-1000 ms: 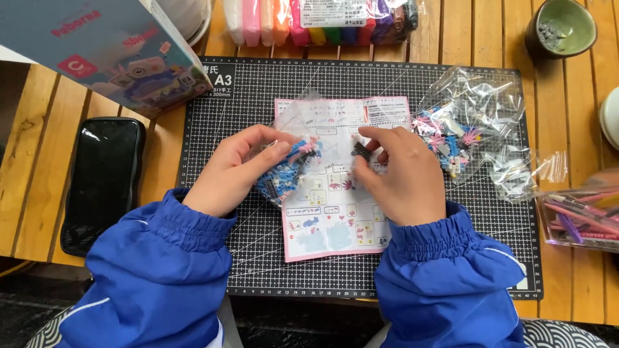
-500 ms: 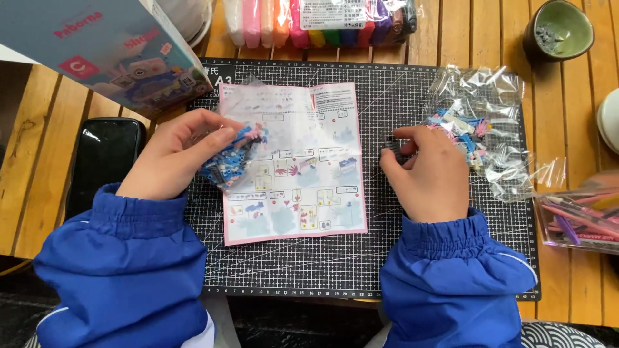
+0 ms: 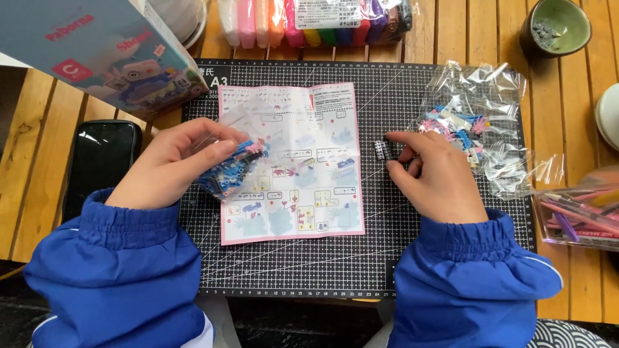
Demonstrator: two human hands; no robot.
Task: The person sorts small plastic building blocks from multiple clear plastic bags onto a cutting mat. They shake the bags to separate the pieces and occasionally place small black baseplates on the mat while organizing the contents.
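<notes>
1. Head view: left hand closed around a clear bag of blue bricks, over the instruction sheet's left edge, mid cutting mat;
2. Right hand fingertips touching a small black brick, loosely curled, just right of the sheet.

A wooden slatted table of warm orange-brown planks fills the view, its boards running from twelve to six o'clock. A dark cutting mat with a pale grid lies at the centre. At six o'clock, past the table's near edge, the floor shows dark and dim. Soft, even light falls across the wood without hard shadows.
</notes>
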